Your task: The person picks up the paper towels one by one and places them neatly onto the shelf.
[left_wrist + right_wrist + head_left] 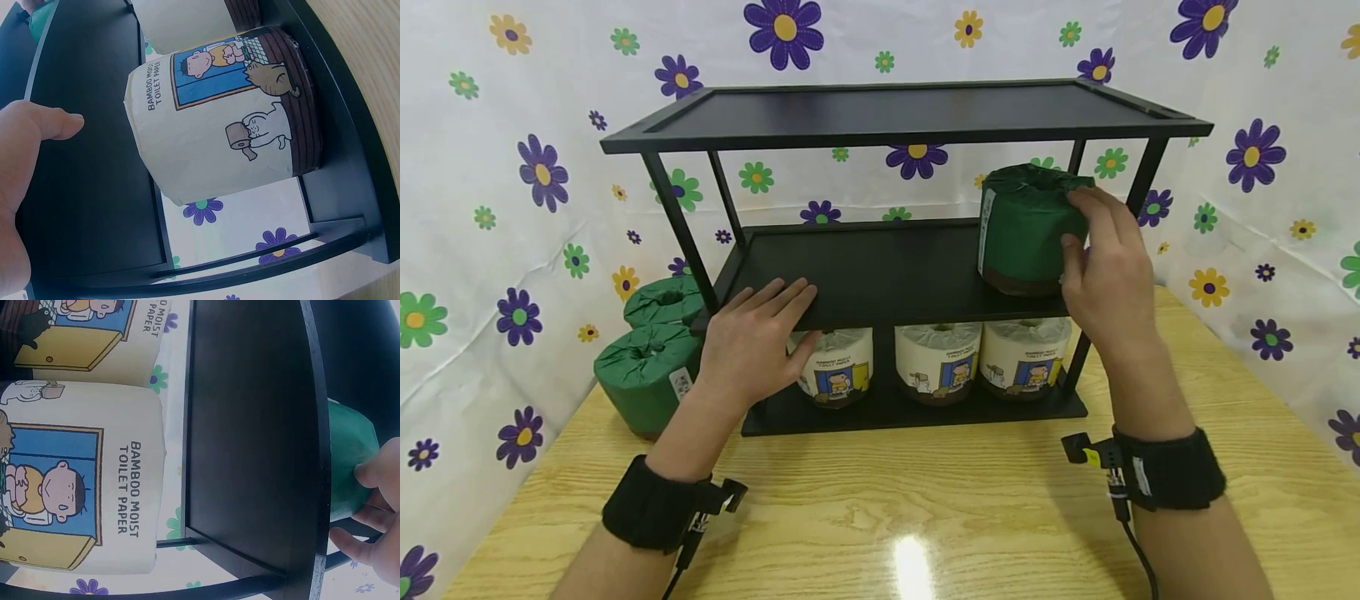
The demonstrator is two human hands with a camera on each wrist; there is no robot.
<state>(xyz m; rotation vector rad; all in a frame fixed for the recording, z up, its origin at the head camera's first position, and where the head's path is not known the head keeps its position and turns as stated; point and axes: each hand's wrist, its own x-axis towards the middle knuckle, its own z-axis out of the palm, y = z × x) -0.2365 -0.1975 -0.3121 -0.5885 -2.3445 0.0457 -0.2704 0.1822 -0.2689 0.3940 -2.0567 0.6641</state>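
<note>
Head view shows a three-tier black rack, its middle shelf (880, 267) lying between a top shelf (895, 108) and a bottom shelf (880, 417). At the right end of the middle shelf is a green-wrapped roll (1030, 229), roughly upright; whether its base fully touches the surface I cannot tell. The right hand (1112, 258) has its grip clamped on this roll, with fingers over the upper edge and thumb against the front side. The left hand (752, 350) lies on the left part of the middle shelf's front edge, its grip holding nothing, fingers extended over the surface and thumb below the edge. Underneath, three cream rolls of toilet paper stand upright on the bottom shelf: a left one (842, 367), apart from the others, then a middle one (936, 362) and a right one (1026, 358) close beside each other. Their wrappers carry cartoon figures and a dark brown lower band. Two more green rolls (651, 375) stand on the wooden counter (865, 492), left of the rack, one behind the other. A white cloth (460, 200) printed with flowers hangs behind, and each wrist wears a black band (651, 504).
</note>
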